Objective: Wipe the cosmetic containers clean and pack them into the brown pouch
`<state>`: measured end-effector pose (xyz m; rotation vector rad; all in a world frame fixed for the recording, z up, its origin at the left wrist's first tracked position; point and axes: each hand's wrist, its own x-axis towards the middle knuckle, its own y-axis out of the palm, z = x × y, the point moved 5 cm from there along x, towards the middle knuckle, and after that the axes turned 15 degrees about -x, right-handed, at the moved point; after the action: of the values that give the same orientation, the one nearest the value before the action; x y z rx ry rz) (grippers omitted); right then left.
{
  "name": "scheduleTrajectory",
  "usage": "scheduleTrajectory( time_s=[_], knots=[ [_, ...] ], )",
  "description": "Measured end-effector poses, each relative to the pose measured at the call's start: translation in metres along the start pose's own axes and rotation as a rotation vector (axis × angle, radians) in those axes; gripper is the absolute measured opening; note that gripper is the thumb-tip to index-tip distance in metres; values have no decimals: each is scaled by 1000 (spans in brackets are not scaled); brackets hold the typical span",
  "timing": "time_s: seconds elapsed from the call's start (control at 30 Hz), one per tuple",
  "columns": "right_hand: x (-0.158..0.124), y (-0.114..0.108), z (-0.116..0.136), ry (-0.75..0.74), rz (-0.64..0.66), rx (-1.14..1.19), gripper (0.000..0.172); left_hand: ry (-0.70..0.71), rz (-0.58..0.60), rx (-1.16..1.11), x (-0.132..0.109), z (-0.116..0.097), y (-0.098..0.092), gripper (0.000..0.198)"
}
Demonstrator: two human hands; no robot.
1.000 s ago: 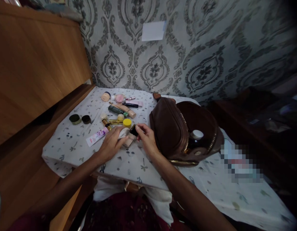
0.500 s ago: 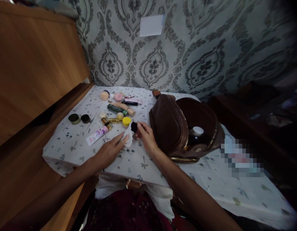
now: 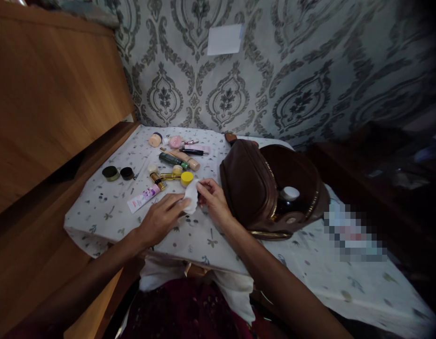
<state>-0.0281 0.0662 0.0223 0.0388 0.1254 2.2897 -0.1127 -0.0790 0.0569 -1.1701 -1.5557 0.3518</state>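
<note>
One crumpled white cloth (image 3: 191, 200) left of the single brown bag (image 3: 249, 188); right hand (image 3: 213, 201) pinches it, left hand (image 3: 160, 217) touches it, fingers outstretched.

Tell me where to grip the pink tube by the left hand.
Pinch the tube across its middle from above: it lies flat, long sides free, while a gold bottle crowds its far end and the left hand sits beside it.

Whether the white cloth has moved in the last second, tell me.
Yes: the cloth shifted right, toward the brown bag, up to the right hand.
</note>
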Motion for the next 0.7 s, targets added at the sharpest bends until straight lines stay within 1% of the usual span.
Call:
scheduleTrajectory(
  time_s=[0.1,0.17,0.23,0.33,0.47,0.6,0.63,0.7],
  knots=[
    [1,-1,2,-48,-40,-8,43,45,58,74,12,-6,11,43],
    [1,-3,2,-64,-65,-17,42,30,119,112,12,-3,18,45],
    [2,-4,0,-37,-62,-22,41,-8,167,121,4,4,21,47],
    [2,-5,-4,-8,-47,-24,41,-57,195,92,-14,16,19,53],
    [2,-5,-7,-22,-58,-72,40,-86,192,-12,-33,26,10,53],
    [3,-3,-13,-43,-63,-206,41,-120,166,-139,-37,28,4,43],
    [3,-3,-15,-38,-68,-221,41,-138,138,-176,-37,28,3,40],
    [5,-5,-18,-17,-92,-207,41,-220,35,-247,-35,33,-4,35]
  ],
)
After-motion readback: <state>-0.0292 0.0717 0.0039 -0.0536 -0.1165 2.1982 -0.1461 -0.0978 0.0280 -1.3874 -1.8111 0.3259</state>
